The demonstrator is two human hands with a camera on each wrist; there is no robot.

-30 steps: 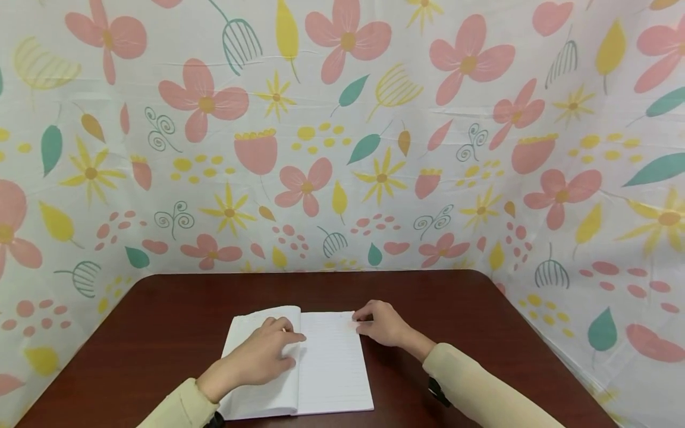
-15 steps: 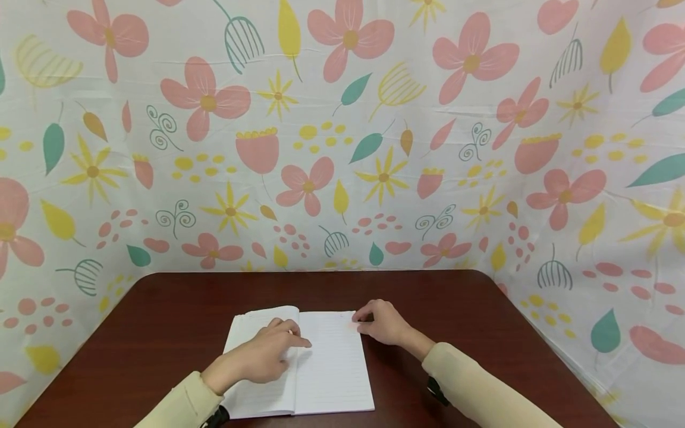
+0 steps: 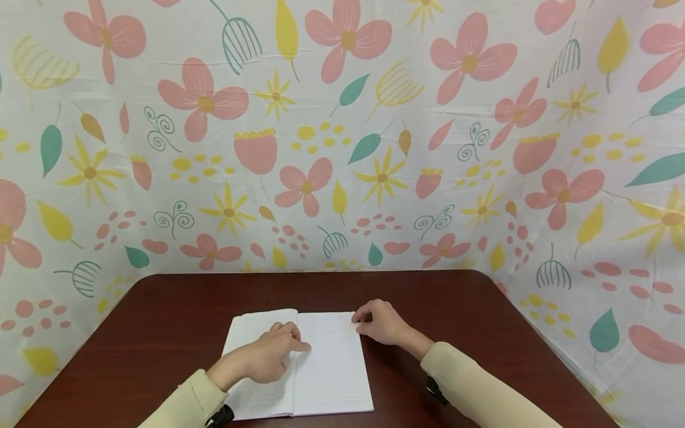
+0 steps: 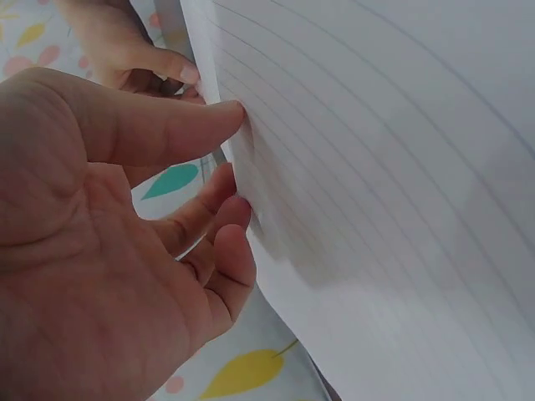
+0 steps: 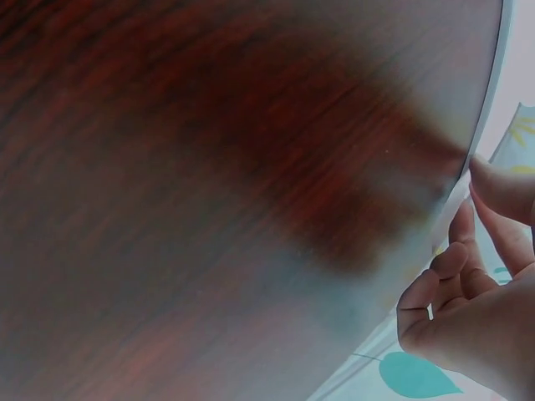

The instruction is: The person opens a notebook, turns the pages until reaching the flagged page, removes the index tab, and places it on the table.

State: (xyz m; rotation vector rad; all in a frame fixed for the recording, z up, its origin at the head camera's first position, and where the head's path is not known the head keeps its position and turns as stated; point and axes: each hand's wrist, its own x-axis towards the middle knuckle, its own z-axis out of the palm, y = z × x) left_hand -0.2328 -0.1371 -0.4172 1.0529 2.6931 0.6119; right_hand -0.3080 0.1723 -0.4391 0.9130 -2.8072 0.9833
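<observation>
An open notebook (image 3: 334,368) with white lined pages lies on the table. My left hand (image 3: 269,355) rests over its left page near the fold, and its thumb reaches across onto the right page. In the left wrist view the thumb of the left hand (image 4: 125,209) presses on the lined paper (image 4: 401,184), and the other fingers bend loosely against it. At the notebook's upper right corner my right hand (image 3: 386,324) pinches the edge between thumb and index finger. The right wrist view has the right hand (image 5: 476,292) at that edge, its remaining fingers curled.
The dark reddish-brown table (image 3: 134,356) extends around the notebook on all sides. A white cloth (image 3: 342,148) printed with flowers and leaves hangs behind it and at both sides. Each wrist bears a black band under a cream sleeve (image 3: 471,380).
My left hand has shifted slightly right and toward me, its thumb moving from the fold onto the right page. The right hand stays at the corner.
</observation>
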